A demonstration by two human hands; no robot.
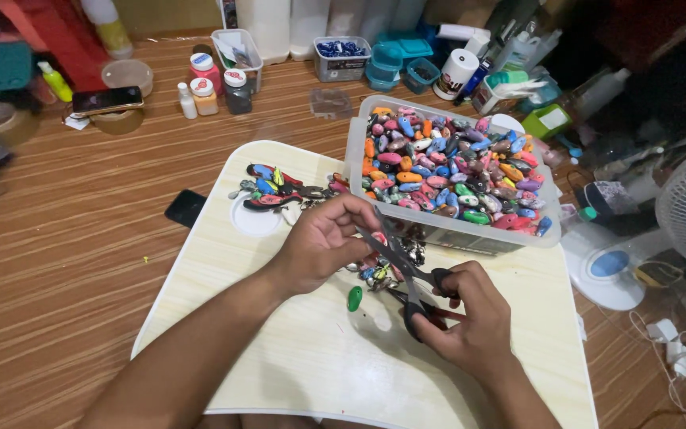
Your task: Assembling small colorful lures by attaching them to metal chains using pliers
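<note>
- The right hand (470, 322) grips black scissors (406, 266), blades open toward the left hand (323, 242), which pinches something small; I cannot tell what.
- A green bead (355, 298) lies alone mid-tray (295, 365).
- Few painted pieces (275, 189) lie at the far left corner; the tub (454, 171) at the far right edge looks full, so much remains, I think.
- Beyond the tray, red-lidded jars (206, 83).

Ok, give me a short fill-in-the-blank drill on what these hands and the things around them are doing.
1. The right hand holds a pair of ____.
2. The clear plastic tub is full of colourful ____.
3. A single ____ bead lies alone on the pale lap table.
4. The left hand pinches a small piece near the blades.

Missing words: scissors; beads; green
</note>
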